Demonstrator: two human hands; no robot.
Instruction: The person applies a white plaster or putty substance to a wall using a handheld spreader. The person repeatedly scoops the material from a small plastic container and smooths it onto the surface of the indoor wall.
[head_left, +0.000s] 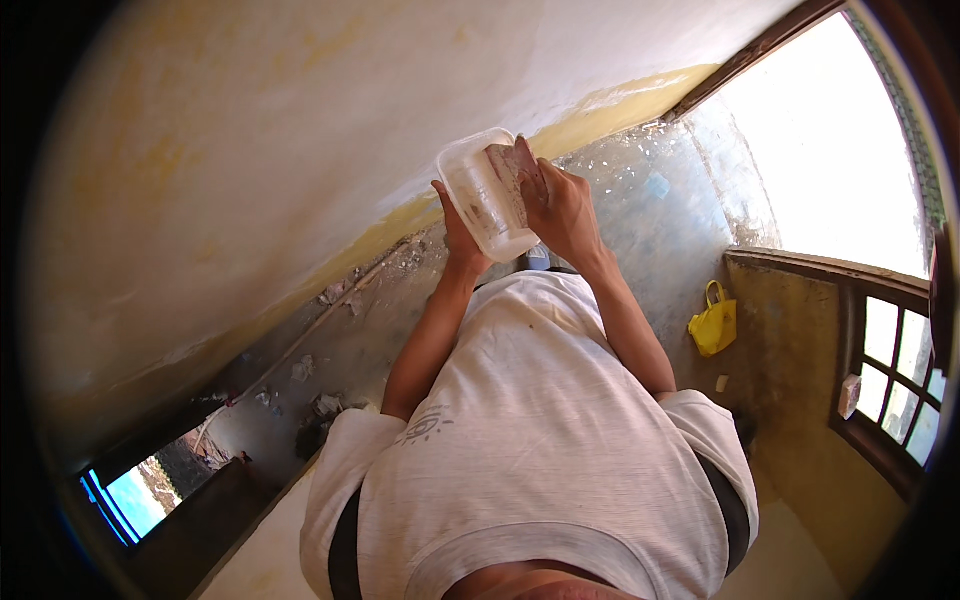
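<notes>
A clear plastic tub (478,200) with rounded corners and whitish smears inside is tilted in front of my chest. My left hand (460,232) is closed around its left side, with the thumb up along the rim. My right hand (566,212) grips a flat scraper (506,172), stained whitish and reddish-brown. The scraper's blade reaches over the right part of the tub's opening and partly hides the inside. Whether the blade touches the tub's wall, I cannot tell.
A wall (300,130) with white patches over yellow paint rises close ahead and to the left. Debris and a long thin pole (310,330) lie along its foot. At the right are a bright doorway (830,130), a yellow bag (713,322) on the floor and a window (900,370).
</notes>
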